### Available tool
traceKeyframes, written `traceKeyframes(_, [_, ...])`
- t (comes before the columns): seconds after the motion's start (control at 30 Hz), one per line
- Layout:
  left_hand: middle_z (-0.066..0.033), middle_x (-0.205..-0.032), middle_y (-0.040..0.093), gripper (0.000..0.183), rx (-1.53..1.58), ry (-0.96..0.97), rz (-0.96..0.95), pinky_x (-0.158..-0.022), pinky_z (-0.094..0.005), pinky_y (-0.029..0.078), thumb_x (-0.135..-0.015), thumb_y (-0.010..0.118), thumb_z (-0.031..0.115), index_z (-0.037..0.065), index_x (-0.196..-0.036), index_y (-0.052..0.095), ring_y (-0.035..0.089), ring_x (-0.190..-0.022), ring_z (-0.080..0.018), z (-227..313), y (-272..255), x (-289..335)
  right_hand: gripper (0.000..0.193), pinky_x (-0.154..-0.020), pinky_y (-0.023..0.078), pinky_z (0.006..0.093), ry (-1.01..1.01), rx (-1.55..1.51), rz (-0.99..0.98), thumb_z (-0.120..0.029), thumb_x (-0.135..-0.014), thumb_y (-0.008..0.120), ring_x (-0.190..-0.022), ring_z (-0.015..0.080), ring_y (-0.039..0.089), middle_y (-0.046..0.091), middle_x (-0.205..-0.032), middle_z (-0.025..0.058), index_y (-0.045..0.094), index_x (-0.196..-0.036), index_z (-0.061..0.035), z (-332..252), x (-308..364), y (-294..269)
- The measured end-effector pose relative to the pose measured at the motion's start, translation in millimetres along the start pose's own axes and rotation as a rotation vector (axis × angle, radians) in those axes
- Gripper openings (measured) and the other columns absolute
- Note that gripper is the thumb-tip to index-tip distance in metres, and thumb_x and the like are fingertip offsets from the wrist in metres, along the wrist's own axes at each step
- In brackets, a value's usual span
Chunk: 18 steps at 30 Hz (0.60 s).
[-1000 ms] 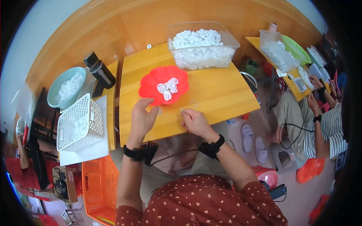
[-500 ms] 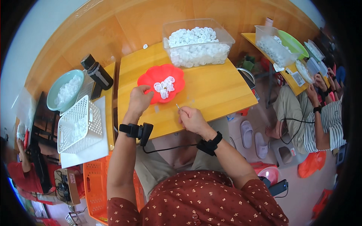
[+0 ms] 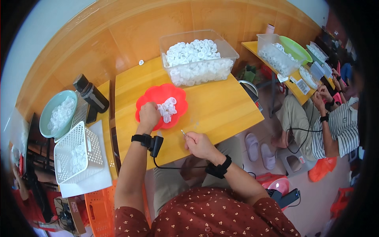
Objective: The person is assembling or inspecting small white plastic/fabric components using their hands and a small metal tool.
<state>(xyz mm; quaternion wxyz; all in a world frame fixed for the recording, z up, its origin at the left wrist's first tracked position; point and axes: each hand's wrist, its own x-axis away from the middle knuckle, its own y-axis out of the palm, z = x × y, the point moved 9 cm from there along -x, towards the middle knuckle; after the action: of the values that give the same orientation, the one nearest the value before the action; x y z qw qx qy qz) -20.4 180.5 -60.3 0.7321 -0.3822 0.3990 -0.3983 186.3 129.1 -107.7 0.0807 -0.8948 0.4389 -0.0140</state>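
red dish (image 3: 152,98): flower-shaped, on the yellow table (image 3: 221,108), under and just beyond the left fingers; holds a small heap of white caps (image 3: 167,108)
caps: touching or just right of the left fingers, in the middle of the dish
left hand (image 3: 148,115): over the near left part of the dish, fingers curled down into it at the heap; whether they pinch a cap I cannot tell; black wrist strap with a small box and a cable
right hand (image 3: 200,145): at the near edge of the table, right of the left hand and apart from the dish; fingers pressed together, pinching a thin metal pin (image 3: 183,132) that points up toward the dish
clear bin (image 3: 199,55): far side of the table, well beyond both hands, piled with the same white caps
single cap (image 3: 141,62): alone on the table, left of the bin
black bottle (image 3: 91,94): left of the left fingers, on a lower side table
green bowl (image 3: 57,114): further left, white pieces in it
white basket (image 3: 77,158): near left, on a white sheet, some white pieces inside
orange crate (image 3: 100,211): on the floor below the basket
other person (image 3: 335,126): far right, striped shirt, seated at a second table with a clear tub (image 3: 276,57) and a green basin (image 3: 296,47)
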Motion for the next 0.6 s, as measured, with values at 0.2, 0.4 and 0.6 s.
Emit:
traceKeyframes(0.2, [-0.0153,-0.069,0.064,0.010,0.300,0.001,0.093,-0.060,-0.0317,0.048,-0.072,0.064,0.005,-0.002,-0.080,0.064,0.063,-0.064,-0.0230,11,-39,34,0.020,-0.053,0.042,0.0273,0.084,-0.014,-0.016,-0.013,-0.089,0.042,-0.054,0.0122,0.051,0.056,-0.061,0.0086,0.053,-0.080,0.0009,-4,5,-1])
traceKeyframes(0.4, [-0.0066,-0.077,0.063,0.007,0.895,-0.084,0.123,-0.066,-0.0233,0.045,-0.079,0.063,0.000,-0.003,-0.085,0.063,0.056,-0.072,-0.0108,-2,-41,126,0.013,-0.058,0.039,0.0219,0.032,-0.118,-0.038,-0.012,-0.085,0.055,-0.064,0.0054,0.046,0.052,-0.070,-0.0007,0.055,-0.087,0.0009,-3,8,1])
traceKeyframes(0.6, [-0.0053,-0.080,0.060,0.009,1.136,-0.199,-0.116,-0.067,-0.0222,0.044,-0.079,0.062,-0.003,-0.003,-0.087,0.063,0.055,-0.073,-0.0110,-2,-6,162,0.014,-0.056,0.038,0.0219,0.008,-0.133,-0.051,-0.011,-0.082,0.060,-0.063,0.0048,0.041,0.046,-0.068,-0.0025,0.054,-0.087,0.0004,-27,3,34])
